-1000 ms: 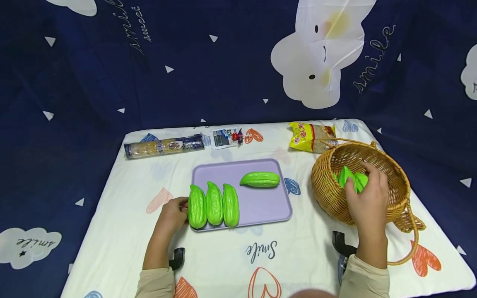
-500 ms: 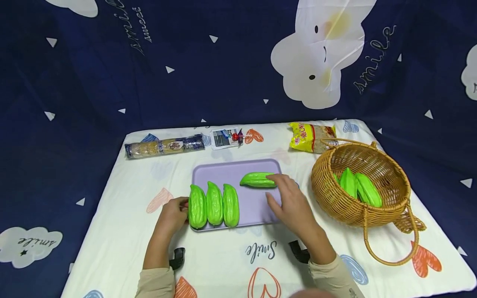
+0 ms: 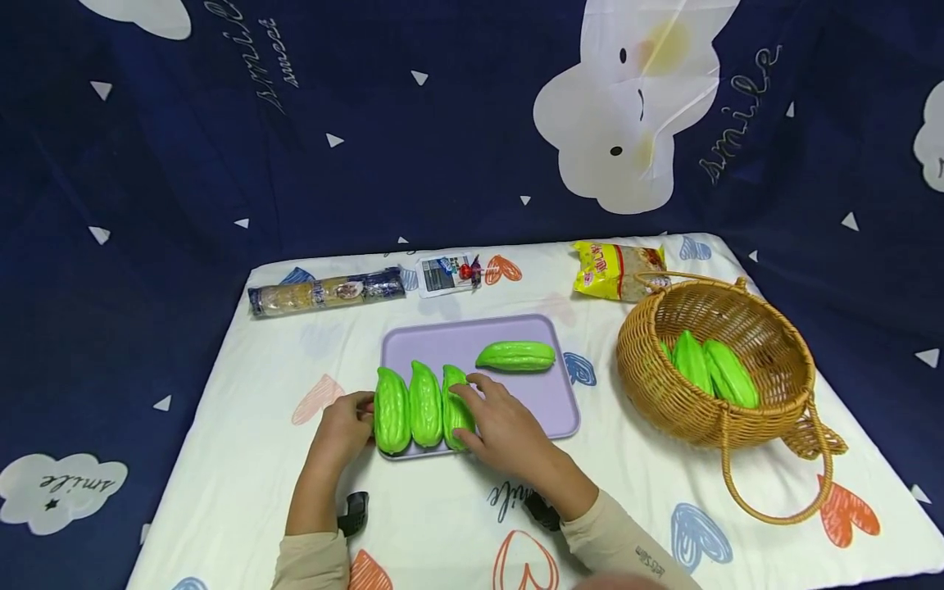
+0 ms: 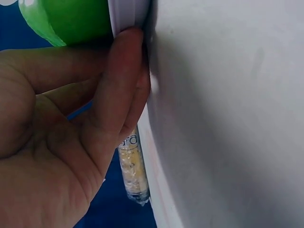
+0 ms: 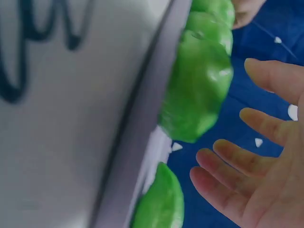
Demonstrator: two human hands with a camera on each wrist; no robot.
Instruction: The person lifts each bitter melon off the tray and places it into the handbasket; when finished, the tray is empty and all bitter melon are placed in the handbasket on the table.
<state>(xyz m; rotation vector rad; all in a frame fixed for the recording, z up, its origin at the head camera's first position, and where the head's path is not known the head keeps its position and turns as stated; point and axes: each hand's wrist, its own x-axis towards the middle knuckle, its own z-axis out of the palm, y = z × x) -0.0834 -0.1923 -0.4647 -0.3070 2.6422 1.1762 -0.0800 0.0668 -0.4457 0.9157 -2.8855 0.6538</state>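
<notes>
Three green ridged gourds, much like bitter melons, lie side by side on the left half of a lilac tray (image 3: pixel 509 401): a left one (image 3: pixel 392 414), a middle one (image 3: pixel 425 406) and a right one (image 3: pixel 451 422). Another gourd (image 3: pixel 515 356) lies crosswise at the tray's upper right. My left hand (image 3: pixel 342 428) holds the tray's left edge, fingertips against its rim in the left wrist view. Over the right gourd of the row hovers my right hand (image 3: pixel 509 430), its fingers spread. The right wrist view shows a gap between those fingers and the gourd (image 5: pixel 199 85).
A round wicker basket (image 3: pixel 645 393) with several green gourds stands to the right, its handle lying toward the front. Along the back lie a long clear-wrapped packet (image 3: pixel 324 293), a flat white packet with a red lollipop (image 3: pixel 446 274) and a yellow bag (image 3: pixel 601 270).
My right hand has left the basket, passed over the crosswise gourd and come left to the row's right gourd. My left hand and the gourds on the tray have stayed in place.
</notes>
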